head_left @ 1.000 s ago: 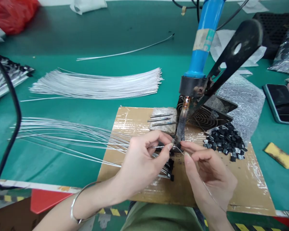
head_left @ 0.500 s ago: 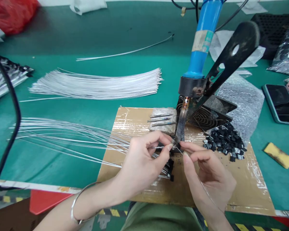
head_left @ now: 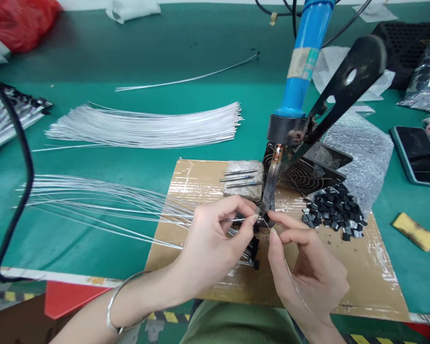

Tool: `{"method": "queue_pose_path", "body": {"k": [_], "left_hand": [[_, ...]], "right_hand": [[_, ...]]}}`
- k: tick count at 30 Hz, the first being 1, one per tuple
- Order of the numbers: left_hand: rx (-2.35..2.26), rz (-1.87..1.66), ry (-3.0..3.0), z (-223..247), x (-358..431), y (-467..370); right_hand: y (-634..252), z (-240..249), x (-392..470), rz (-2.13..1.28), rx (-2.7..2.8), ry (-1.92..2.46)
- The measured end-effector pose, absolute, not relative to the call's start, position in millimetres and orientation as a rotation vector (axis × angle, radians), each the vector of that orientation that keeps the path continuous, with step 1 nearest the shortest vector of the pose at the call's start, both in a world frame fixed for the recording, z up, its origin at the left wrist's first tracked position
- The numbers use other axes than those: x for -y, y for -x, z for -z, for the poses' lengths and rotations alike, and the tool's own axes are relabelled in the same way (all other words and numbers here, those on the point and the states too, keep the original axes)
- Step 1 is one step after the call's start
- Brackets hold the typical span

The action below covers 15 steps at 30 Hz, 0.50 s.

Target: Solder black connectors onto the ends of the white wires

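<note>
My left hand (head_left: 209,243) pinches a thin silver wire (head_left: 236,220) and holds its end at the tip of the soldering iron (head_left: 270,188). That iron has a blue handle (head_left: 303,62) and is fixed in a black stand above the cardboard pad (head_left: 208,179). My right hand (head_left: 304,267) pinches a fine strand of solder wire (head_left: 290,277), its end also at the iron tip. Under my left hand lie several wires with small black parts (head_left: 252,251) on their ends.
Loose silver wires (head_left: 93,203) fan out to the left, and a bigger bundle (head_left: 146,126) lies behind them. A heap of small black parts (head_left: 333,210) sits on the pad's right. A phone (head_left: 419,153), yellow sponge (head_left: 413,231) and black cable (head_left: 21,157) lie around.
My right hand has slid slightly left and closer to the iron tip. The left hand and its wire stay in place.
</note>
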<state>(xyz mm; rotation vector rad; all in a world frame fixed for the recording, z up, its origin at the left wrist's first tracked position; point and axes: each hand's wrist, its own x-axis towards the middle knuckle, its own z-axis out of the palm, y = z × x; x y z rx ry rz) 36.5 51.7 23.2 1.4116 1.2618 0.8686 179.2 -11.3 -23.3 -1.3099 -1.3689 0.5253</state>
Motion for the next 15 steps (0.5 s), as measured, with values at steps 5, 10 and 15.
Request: {"method": "queue_pose_path", "body": {"k": [5,10,15], "left_hand": [[-1.265,-0.881,-1.418,-23.4,-51.3,-35.9],[-1.259,-0.892,-1.430,-23.1,-51.5,-36.6],[-1.265,-0.879,-1.412,-22.9,-53.9,-37.8]], "right_hand": [[-177.7,21.6,10.1,-0.442,1.404,1.342],[-177.2,19.7,7.9,-0.480,1.344,1.312],[-177.6,22.2,8.2,-0.484,1.357,1.311]]}}
